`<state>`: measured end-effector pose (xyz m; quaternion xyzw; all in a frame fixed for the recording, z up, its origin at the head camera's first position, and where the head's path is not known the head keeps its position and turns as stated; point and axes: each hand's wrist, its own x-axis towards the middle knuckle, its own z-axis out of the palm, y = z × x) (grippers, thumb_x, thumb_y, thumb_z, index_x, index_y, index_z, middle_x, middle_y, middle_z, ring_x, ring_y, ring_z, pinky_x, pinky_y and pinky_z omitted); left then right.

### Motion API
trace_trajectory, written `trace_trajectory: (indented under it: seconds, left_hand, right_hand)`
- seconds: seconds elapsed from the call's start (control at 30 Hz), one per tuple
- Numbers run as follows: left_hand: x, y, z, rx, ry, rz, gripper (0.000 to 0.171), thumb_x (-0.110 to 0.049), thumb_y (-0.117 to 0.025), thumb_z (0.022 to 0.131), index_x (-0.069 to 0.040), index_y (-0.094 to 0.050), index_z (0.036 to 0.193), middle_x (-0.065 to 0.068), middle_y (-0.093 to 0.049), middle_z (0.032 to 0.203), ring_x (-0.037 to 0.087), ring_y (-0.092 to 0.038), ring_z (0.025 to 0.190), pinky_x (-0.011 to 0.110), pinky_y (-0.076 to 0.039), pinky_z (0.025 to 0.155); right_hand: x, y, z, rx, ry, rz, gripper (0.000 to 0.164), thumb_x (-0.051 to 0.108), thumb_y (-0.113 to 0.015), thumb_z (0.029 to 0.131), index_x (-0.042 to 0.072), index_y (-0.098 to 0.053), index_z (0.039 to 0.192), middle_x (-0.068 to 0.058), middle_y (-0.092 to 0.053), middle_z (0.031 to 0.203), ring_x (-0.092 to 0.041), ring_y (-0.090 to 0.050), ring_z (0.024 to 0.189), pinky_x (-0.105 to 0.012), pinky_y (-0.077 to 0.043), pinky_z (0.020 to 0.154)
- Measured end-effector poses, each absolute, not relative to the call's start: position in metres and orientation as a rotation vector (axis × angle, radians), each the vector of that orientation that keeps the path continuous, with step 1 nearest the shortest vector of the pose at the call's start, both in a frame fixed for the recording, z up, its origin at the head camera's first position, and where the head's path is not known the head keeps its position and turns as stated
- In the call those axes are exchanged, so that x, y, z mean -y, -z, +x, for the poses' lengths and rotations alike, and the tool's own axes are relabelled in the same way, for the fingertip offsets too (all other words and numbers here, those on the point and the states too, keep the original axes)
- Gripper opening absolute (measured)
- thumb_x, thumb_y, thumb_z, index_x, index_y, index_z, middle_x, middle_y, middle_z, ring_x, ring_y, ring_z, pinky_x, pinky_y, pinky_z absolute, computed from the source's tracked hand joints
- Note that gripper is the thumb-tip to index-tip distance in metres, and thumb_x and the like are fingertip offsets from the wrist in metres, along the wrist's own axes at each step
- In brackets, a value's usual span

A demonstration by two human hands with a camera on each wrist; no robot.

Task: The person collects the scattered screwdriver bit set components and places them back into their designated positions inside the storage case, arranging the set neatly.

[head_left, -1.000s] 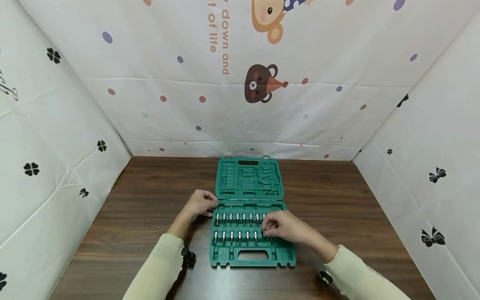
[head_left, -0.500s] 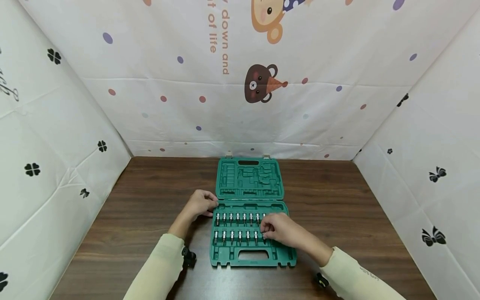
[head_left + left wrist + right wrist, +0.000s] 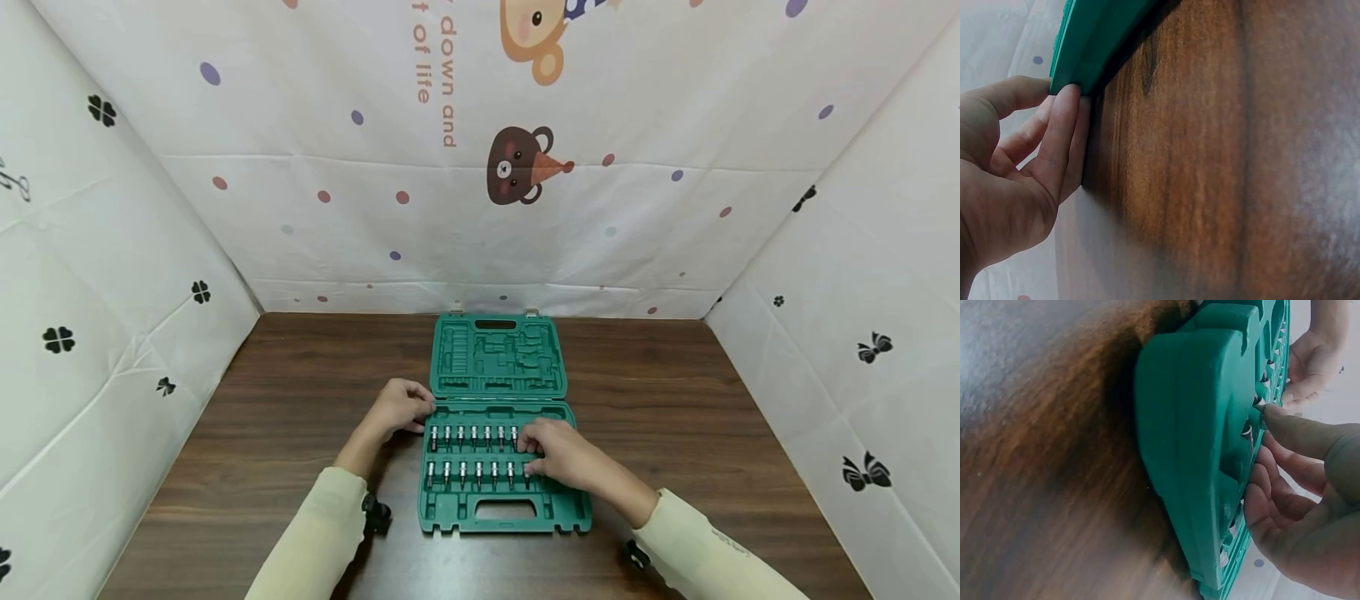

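A green socket case (image 3: 442, 507) lies unfolded on the table, its moulded lid (image 3: 495, 375) laid back. Two rows of silver bit sockets (image 3: 478, 475) fill its near half. At the case's far left corner, my left hand (image 3: 397, 408) pinches the edge; the left wrist view has its fingers against the green wall (image 3: 1094, 53). My right hand (image 3: 561, 454) is over the right part of the rows, thumb by the lower row and fingertips by the upper. In the right wrist view, the thumb (image 3: 1304, 434) touches a socket's end; the fingers are bent, a gap between. The hand hides several sockets.
The brown wooden table (image 3: 300, 450) extends on both sides of the case. Printed white cloth (image 3: 322, 233) hangs behind and at both sides. A handle cutout (image 3: 506, 510) lies at the case's near edge. Black wrist cameras (image 3: 377, 514) sit on both sleeves.
My right hand has shifted slightly left and up along the rows; its fingers and thumb have spread apart. A socket at the lower row's right end shows more. My left hand stays at the corner.
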<state>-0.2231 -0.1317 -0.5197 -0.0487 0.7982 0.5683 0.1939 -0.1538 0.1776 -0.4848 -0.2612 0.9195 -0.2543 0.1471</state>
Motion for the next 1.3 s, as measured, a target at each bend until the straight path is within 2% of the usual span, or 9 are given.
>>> trace_trajectory:
  seconds: [0.5,0.8,1.3]
  left_hand:
    - [0.1331,0.5197,-0.2224,-2.236,-1.583,-0.133,0.008,-0.003,-0.070,0.097,0.001,-0.073,0.102,0.016,-0.067,0.105,0.023,-0.068,0.084,0.036,-0.064,0.063]
    - [0.1340,0.5211,-0.2241,-2.226,-1.591,-0.148,0.009,-0.003,-0.069,0.097,0.002,-0.074,0.103,0.017,-0.068,0.106,0.023,-0.069,0.084,0.036,-0.064,0.063]
    - [0.1322,0.5210,-0.2230,-2.238,-1.593,-0.138,0.007,-0.003,-0.069,0.097,0.001,-0.073,0.101,0.016,-0.068,0.108,0.022,-0.069,0.084,0.035,-0.064,0.063]
  right_hand:
    - [-0.1721,0.4834,-0.1564,-2.615,0.746,-0.681,0.024,0.009,-0.089,0.080,0.014,-0.069,0.092,0.003,-0.062,0.086,-0.012,-0.056,0.080,-0.026,-0.050,0.067]
    - [-0.1694,0.4822,-0.1620,-2.591,0.724,-0.673,0.020,0.008,-0.086,0.083,0.012,-0.067,0.089,0.005,-0.059,0.080,-0.009,-0.051,0.073,-0.027,-0.048,0.065]
    - [-0.1756,0.4826,-0.1639,-2.561,0.743,-0.741,0.019,0.009,-0.086,0.085,0.013,-0.068,0.091,0.000,-0.064,0.087,-0.008,-0.053,0.078,-0.025,-0.050,0.068]
